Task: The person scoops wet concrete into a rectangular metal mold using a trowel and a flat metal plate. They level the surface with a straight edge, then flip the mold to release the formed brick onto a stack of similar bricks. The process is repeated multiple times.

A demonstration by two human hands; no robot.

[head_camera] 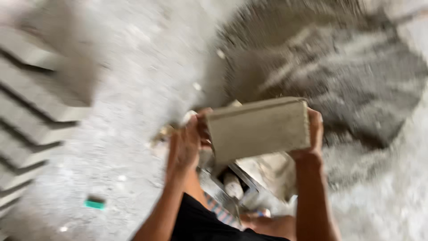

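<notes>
I have a pale grey rectangular concrete block (258,129) lifted in front of me, held between both hands. My left hand (185,145) presses against its left end, fingers curled round the edge near the top corner, so that grip is clenched on the block. My right hand (312,134) clamps the right end, fingers wrapped over the far side and the palm against the short face; that grip is grasping the block too. The block sits tilted, its right end a little higher than its left, with its broad face turned toward me and a thin top face showing along the upper edge.

Below the block, between my forearms, lies a metal frame-like mould (232,187) with something pale and rounded inside it, though the blur keeps me from telling its exact form. My dark shorts (200,223) and a bare knee (267,225) show at the bottom edge.

Beyond the block, to the upper right, spreads a heap of dark grey damp cement mix (339,67) on the pale concrete floor (133,89). At the left edge stand rows of stacked grey blocks (31,111) with dark gaps between them. A small green object (94,204) lies on the floor near my left elbow, well apart from the block.
</notes>
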